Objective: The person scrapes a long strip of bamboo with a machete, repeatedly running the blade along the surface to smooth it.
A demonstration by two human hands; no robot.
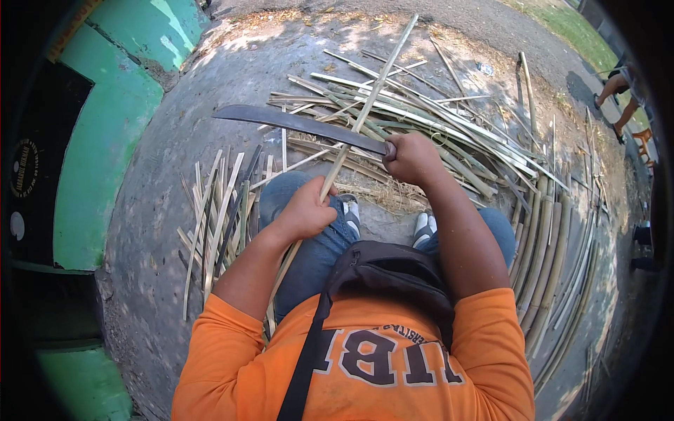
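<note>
My left hand (306,210) is closed round a long bamboo strip (379,83), which slants from beside my left thigh up and away to the far right. In my right hand (413,158) is the handle of a machete (295,122). Its long dark blade points left and lies across the strip, a little beyond my left hand. Blade and strip appear to touch where they cross; whether the edge has bitten in cannot be made out. The machete's handle is mostly hidden in my right fist.
Split bamboo strips (421,116) lie piled in front of my feet. More strips (219,203) lie to my left, and bamboo poles (544,245) to my right. A green wall (105,154) stands at far left. Another person's legs (621,105) show at far right.
</note>
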